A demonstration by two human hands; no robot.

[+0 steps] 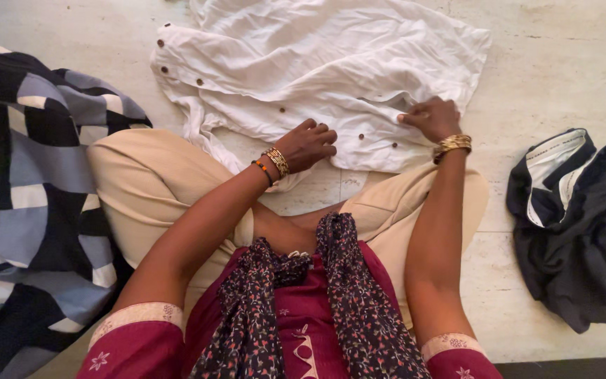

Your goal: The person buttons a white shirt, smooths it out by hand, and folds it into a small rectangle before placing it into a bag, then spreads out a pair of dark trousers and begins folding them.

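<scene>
The white shirt (317, 77) lies crumpled on the floor (562, 63), its top cut off by the frame; about eight brown buttons show. The left hand (308, 145) rests curled on its hem, while the right hand (433, 118) pinches a fold. A dark garment (583, 231) lies at right.

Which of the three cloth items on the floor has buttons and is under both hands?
The white shirt, spread flat with brown buttons; the checked blue cloth and dark garment lie untouched.

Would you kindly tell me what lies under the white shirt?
The white shirt lies spread on the pale floor, both hands pressing on it. Anything between cloth and floor is covered.
</scene>
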